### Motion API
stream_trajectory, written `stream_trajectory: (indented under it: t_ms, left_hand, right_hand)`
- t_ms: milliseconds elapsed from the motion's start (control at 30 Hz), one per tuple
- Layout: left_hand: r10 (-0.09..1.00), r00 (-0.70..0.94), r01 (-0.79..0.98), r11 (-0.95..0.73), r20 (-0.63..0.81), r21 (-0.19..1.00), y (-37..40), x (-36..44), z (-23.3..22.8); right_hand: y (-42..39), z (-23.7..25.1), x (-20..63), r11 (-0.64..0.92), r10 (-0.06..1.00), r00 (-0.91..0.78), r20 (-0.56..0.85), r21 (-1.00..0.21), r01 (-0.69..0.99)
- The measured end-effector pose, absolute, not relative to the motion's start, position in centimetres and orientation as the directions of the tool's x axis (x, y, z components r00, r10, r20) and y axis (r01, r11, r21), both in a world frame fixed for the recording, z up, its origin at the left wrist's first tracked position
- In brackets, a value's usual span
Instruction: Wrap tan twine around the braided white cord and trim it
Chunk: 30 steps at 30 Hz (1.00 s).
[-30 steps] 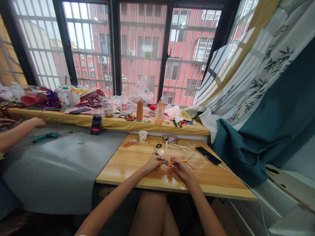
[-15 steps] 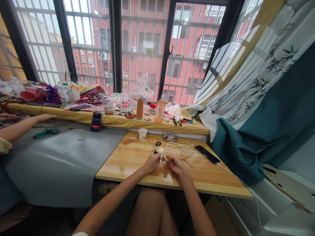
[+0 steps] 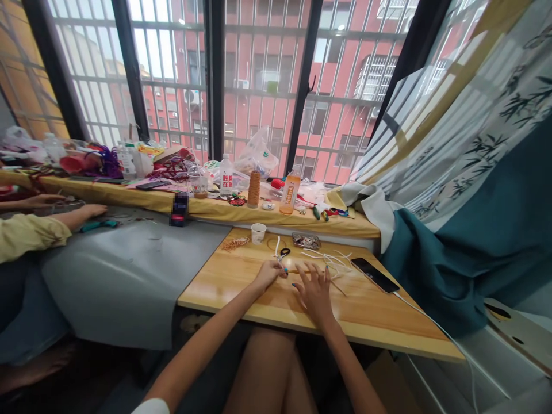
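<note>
My left hand [image 3: 268,275] pinches a white cord [image 3: 277,247], whose loose end stands up above the fingers. From that pinch a thin brown thread [image 3: 297,271] runs right, passing under or between the fingers of my right hand [image 3: 315,290]. The right fingers are spread low over the wooden table [image 3: 241,287]; whether they touch the thread I cannot tell. Black-handled scissors [image 3: 284,252] lie just beyond my left hand, partly hidden by it. Several white cords [image 3: 336,261] lie in a loose tangle beyond my right hand.
On the table are a paper cup [image 3: 258,233], a clear box of small parts [image 3: 306,240], tangled brown thread [image 3: 235,244] and a phone [image 3: 374,275] on a cable. Bottles and a brown thread spool [image 3: 254,190] line the sill. A co-worker's hands [image 3: 92,211] are at far left.
My right hand has opened from its pinch and spread its fingers over the table. A white cord end now rises above my left hand. The view has shifted slightly left.
</note>
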<state>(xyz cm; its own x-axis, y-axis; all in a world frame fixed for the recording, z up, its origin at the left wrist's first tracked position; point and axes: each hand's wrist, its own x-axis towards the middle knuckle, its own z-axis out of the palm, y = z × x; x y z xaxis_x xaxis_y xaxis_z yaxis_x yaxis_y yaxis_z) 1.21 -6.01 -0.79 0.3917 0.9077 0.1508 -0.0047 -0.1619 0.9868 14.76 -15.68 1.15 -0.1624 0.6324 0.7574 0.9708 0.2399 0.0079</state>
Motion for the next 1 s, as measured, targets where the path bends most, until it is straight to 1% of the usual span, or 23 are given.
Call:
stream_trajectory:
  t_ms: [33,67,100,167,267,633,700,833,1000]
  left_hand:
    - [0.903,0.410,-0.003,-0.136,0.125,0.991,-6.1,1.2,-0.7]
    - [0.897,0.430,0.003,-0.112,0.099,0.994,-6.3,1.1,-0.6]
    - [0.890,0.449,0.010,-0.089,0.075,0.996,-6.4,1.0,-0.5]
    - [0.874,0.484,0.022,-0.055,0.037,0.998,-6.7,0.7,-0.2]
    - [0.855,0.519,0.028,-0.031,0.011,0.999,-6.9,0.4,0.2]
    - [0.894,0.447,0.072,-0.050,0.012,0.996,-6.6,0.4,-0.2]
    - [0.895,0.447,0.075,-0.050,0.011,0.996,-6.5,0.3,-0.3]
    - [0.896,0.443,0.079,-0.048,0.008,0.996,-6.5,0.3,-0.2]
    - [0.897,0.441,0.108,-0.035,-0.016,0.994,-6.3,0.2,-0.1]
  right_hand:
    - [-15.6,1.3,14.9,0.268,0.658,-0.267,0.704,0.112,0.957]
    - [-15.4,1.5,15.1,0.291,0.675,-0.336,0.657,0.182,0.939]
    - [-15.2,1.6,15.2,0.309,0.687,-0.381,0.618,0.226,0.924]
    - [-14.9,1.8,15.5,0.339,0.705,-0.437,0.558,0.275,0.900]
    - [-14.7,2.1,15.8,0.376,0.706,-0.489,0.512,0.313,0.872]
    - [-14.0,1.2,15.7,0.487,0.655,-0.595,0.466,0.341,0.804]
    - [-14.1,1.2,15.7,0.484,0.664,-0.577,0.476,0.315,0.817]
    - [-14.2,0.9,16.1,0.432,0.695,-0.487,0.529,0.234,0.871]
    - [-13.7,-0.1,16.9,0.371,0.728,-0.437,0.529,0.232,0.899]
